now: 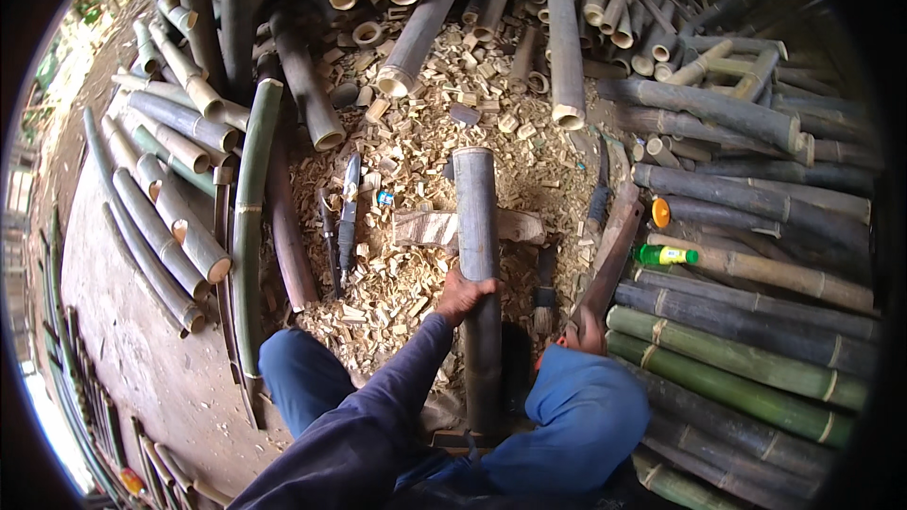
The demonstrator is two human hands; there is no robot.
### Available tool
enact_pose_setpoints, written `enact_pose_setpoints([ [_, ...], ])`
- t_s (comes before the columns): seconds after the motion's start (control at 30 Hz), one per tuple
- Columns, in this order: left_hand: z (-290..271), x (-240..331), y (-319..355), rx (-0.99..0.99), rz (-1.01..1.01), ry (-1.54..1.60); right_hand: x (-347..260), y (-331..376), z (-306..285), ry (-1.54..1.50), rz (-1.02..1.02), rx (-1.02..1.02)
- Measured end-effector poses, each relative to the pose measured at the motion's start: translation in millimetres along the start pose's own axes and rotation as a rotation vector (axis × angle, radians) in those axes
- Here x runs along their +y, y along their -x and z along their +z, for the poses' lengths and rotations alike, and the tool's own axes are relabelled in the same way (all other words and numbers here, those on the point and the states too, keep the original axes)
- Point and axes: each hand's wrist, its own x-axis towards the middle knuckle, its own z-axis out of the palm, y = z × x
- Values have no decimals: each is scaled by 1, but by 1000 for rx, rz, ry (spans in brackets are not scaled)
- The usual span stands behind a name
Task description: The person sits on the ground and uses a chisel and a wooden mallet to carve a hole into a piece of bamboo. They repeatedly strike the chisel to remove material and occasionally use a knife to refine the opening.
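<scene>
Left hand (465,295) fingers wrapped around a dark bamboo pole (479,264), standing upright between the knees on chip-strewn ground (416,161). Right hand (588,331) closed on the handle of a long machete (612,250), blade angled up beside the pole. Knives (342,222) lying left; green bottle (664,255) among stacked bamboo (746,359) right.

Stacked bamboo poles (756,321) wall me in at three and nine o'clock; only the chip-strewn floor (416,161) at twelve lies open.
</scene>
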Motion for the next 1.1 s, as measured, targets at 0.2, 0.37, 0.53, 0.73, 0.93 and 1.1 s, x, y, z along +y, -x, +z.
enact_pose_setpoints([
  [0.2, 8, -1, 1, -17, -4, 60, 28, 118, 4, 45, 589, -103],
  [0.37, 9, -8, 15, 45, 25, 34, 17, 132, 16, -62, 656, -94],
  [0.53, 1, 1, 29, -86, 62, 148, 8, 137, 17, -112, 661, -83],
  [0.73, -4, -6, 26, -37, -22, -7, 13, 148, 17, -158, 652, -108],
  [0.93, 0, -9, 27, -23, -4, 5, 25, 174, 11, -189, 673, -172],
  [1.1, -4, -5, 21, -67, -2, 18, 39, 199, 23, -234, 703, -300],
])
